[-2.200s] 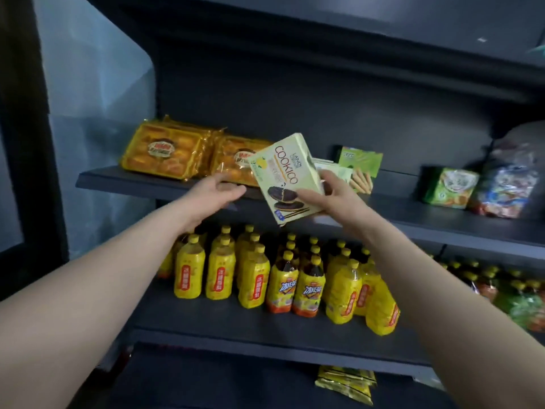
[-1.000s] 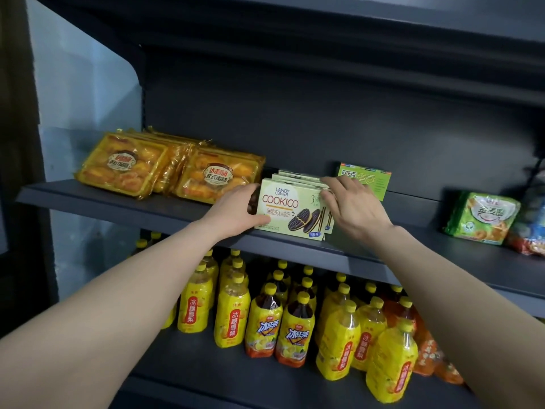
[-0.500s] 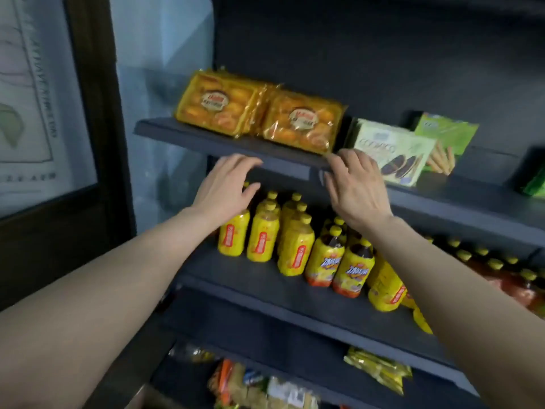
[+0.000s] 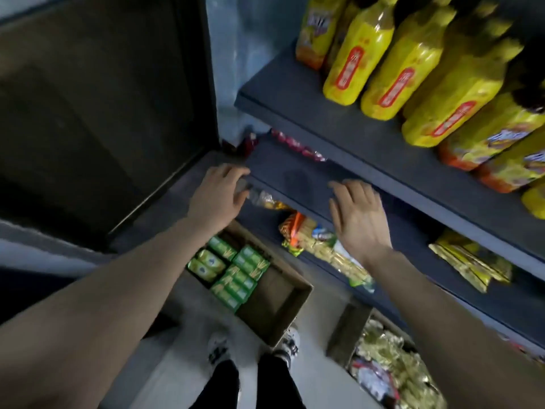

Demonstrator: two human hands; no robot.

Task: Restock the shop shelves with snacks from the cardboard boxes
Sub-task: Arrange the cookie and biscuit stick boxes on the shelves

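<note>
Cardboard box [image 4: 274, 293], open-topped, holds green snack packs [image 4: 236, 276]; its long axis runs alongside the shelf [image 4: 295, 178] front. Left hand [image 4: 216, 196], right hand [image 4: 358, 215]: grips spread, empty.

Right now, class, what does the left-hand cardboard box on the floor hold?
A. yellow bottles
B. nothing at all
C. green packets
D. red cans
C: green packets fill the left side of the cardboard box, while the yellow bottles stand higher up on a shelf.
</note>
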